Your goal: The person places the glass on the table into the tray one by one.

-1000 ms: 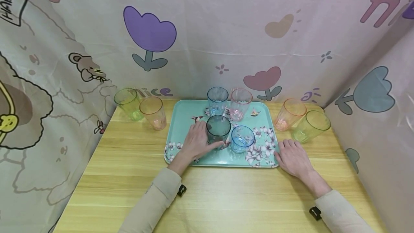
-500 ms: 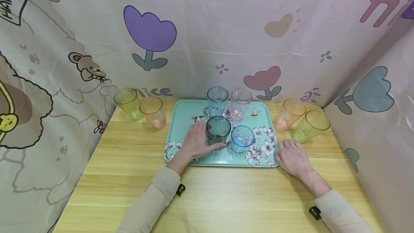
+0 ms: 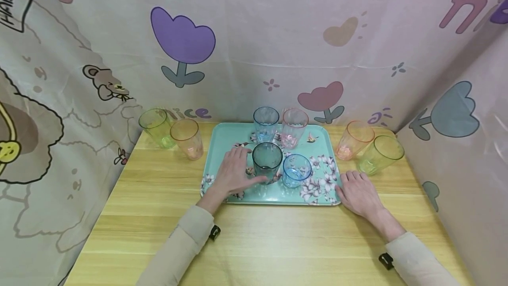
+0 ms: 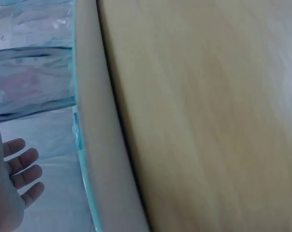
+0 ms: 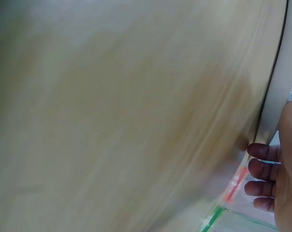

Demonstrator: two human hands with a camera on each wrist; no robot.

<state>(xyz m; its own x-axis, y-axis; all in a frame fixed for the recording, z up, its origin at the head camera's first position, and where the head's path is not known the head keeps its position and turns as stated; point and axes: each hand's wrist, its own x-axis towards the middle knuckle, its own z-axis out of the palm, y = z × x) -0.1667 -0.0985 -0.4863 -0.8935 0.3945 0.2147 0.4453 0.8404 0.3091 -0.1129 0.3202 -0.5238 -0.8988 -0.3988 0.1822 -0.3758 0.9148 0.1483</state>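
Observation:
A smoky grey glass (image 3: 267, 162) stands upright on the front part of a mint-green tray (image 3: 222, 136) printed with flowers. Just left of it is my left hand (image 3: 232, 173), fingers spread, the thumb tip overlapping the glass's lower front in the head view. In the left wrist view the fingers (image 4: 26, 162) are apart from one another, with a gap between them and the glass. A short blue-rimmed glass (image 3: 296, 171) sits right of the grey one. My right hand (image 3: 361, 195) rests on the table by the tray's right edge, fingers loosely extended and holding nothing.
Behind on the tray stand a blue glass (image 3: 266, 125) and a pink glass (image 3: 294, 129). Left of the tray are a yellow-green glass (image 3: 155, 129) and an orange glass (image 3: 187, 140). Another orange glass (image 3: 355, 140) and yellow-green glass (image 3: 381, 156) stand right. A printed curtain (image 3: 246, 34) hangs behind.
My left hand has loosened from around the grey glass and drawn slightly to the left. The glass stays in place on the tray. My right hand has not moved.

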